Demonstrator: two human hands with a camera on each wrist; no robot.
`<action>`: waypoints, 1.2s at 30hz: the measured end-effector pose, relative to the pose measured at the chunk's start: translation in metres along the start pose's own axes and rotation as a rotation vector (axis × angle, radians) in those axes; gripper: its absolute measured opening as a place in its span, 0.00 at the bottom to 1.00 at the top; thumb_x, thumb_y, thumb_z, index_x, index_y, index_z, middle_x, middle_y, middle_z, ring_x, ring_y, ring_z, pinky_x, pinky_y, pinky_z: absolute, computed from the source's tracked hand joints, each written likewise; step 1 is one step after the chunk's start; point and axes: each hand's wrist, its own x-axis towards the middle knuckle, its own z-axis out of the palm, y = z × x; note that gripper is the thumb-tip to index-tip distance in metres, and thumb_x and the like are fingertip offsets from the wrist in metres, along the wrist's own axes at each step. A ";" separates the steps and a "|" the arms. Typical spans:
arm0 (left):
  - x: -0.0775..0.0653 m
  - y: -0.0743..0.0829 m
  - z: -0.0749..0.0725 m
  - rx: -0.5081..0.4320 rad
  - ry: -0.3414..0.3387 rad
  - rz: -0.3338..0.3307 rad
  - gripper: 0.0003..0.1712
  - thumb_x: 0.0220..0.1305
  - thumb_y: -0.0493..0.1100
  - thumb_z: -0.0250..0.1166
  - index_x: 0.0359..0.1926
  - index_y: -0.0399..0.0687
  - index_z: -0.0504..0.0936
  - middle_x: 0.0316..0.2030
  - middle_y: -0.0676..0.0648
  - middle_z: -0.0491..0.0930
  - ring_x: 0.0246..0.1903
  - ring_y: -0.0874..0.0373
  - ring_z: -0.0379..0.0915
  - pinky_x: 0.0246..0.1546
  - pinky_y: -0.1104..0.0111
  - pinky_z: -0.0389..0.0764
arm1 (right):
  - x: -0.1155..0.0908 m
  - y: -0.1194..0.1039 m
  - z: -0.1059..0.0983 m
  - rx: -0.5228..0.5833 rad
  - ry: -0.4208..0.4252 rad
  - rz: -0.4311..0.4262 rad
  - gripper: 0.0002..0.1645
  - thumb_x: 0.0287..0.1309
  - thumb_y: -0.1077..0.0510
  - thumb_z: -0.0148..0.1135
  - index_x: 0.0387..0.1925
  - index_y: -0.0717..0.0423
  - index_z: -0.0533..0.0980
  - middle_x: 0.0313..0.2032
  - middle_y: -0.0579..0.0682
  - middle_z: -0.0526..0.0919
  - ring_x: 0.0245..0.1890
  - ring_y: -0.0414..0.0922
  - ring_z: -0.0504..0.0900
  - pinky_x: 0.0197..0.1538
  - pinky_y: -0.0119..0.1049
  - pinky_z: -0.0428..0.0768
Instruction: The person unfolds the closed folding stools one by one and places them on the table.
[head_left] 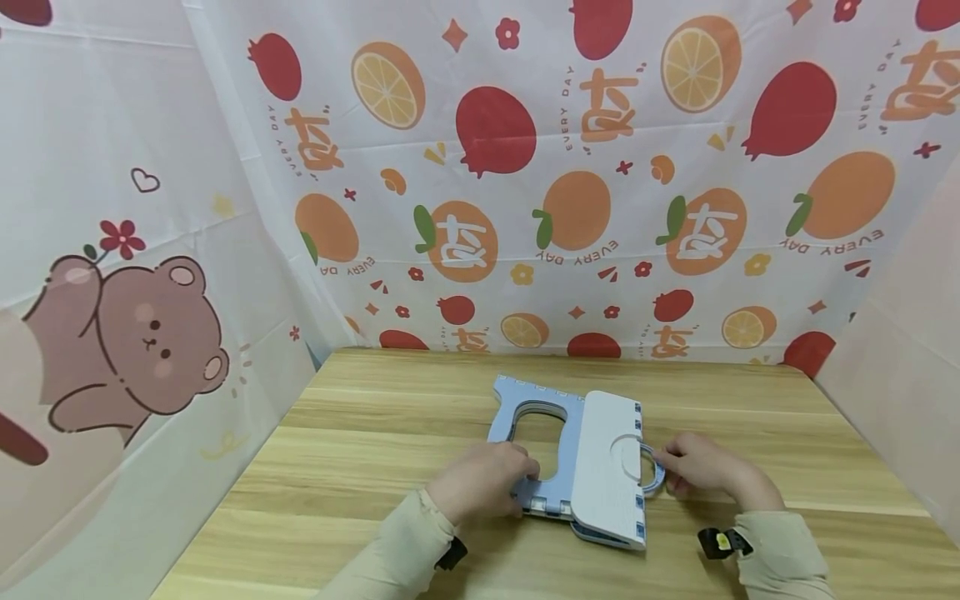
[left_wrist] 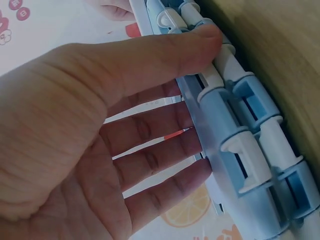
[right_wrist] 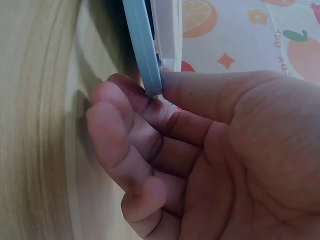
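A blue and white folding stool (head_left: pixel 611 467) lies partly folded on the wooden table, its white top panel to the right and a blue leg frame with a large opening to the left. My left hand (head_left: pixel 483 479) grips the near left part of the leg frame. In the left wrist view the thumb (left_wrist: pixel 165 57) lies over the hinged edge (left_wrist: pixel 245 130), with the other fingers behind the panel. At the stool's right side my right hand (head_left: pixel 701 467) pinches the blue carrying handle (right_wrist: pixel 144 50) between thumb and index finger. The other right fingers curl loosely below it.
The wooden table (head_left: pixel 360 467) extends around the stool on all sides. A fruit-printed cloth (head_left: pixel 525 250) hangs behind its far edge, and a cloth with a bear (head_left: pixel 157 333) hangs on the left. Black straps with small devices (head_left: pixel 722 542) sit on the wrists.
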 end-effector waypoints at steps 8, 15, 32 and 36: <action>0.001 0.002 0.002 0.019 0.007 0.020 0.21 0.50 0.52 0.88 0.45 0.61 0.90 0.35 0.62 0.83 0.33 0.72 0.73 0.36 0.75 0.78 | 0.002 0.007 -0.001 0.081 -0.042 -0.011 0.19 0.83 0.57 0.53 0.35 0.62 0.81 0.26 0.50 0.84 0.27 0.44 0.82 0.31 0.34 0.83; 0.003 0.006 0.003 0.014 0.025 0.037 0.21 0.53 0.57 0.85 0.46 0.62 0.90 0.34 0.63 0.83 0.31 0.72 0.71 0.33 0.76 0.76 | 0.003 0.016 -0.005 0.136 -0.039 0.002 0.19 0.85 0.54 0.50 0.42 0.65 0.79 0.27 0.50 0.83 0.27 0.42 0.80 0.30 0.30 0.78; 0.008 0.012 0.008 -0.021 0.042 0.075 0.20 0.60 0.54 0.82 0.52 0.59 0.89 0.42 0.60 0.86 0.38 0.72 0.77 0.39 0.78 0.80 | -0.005 0.031 -0.022 0.151 0.033 -0.006 0.21 0.86 0.53 0.48 0.42 0.66 0.79 0.27 0.50 0.82 0.27 0.40 0.79 0.29 0.30 0.76; 0.008 0.012 0.008 -0.036 0.057 0.097 0.20 0.62 0.54 0.81 0.52 0.58 0.89 0.43 0.60 0.87 0.38 0.73 0.77 0.40 0.78 0.80 | -0.007 0.031 -0.026 0.155 0.052 -0.012 0.22 0.86 0.52 0.48 0.41 0.65 0.78 0.28 0.50 0.81 0.27 0.40 0.77 0.29 0.31 0.76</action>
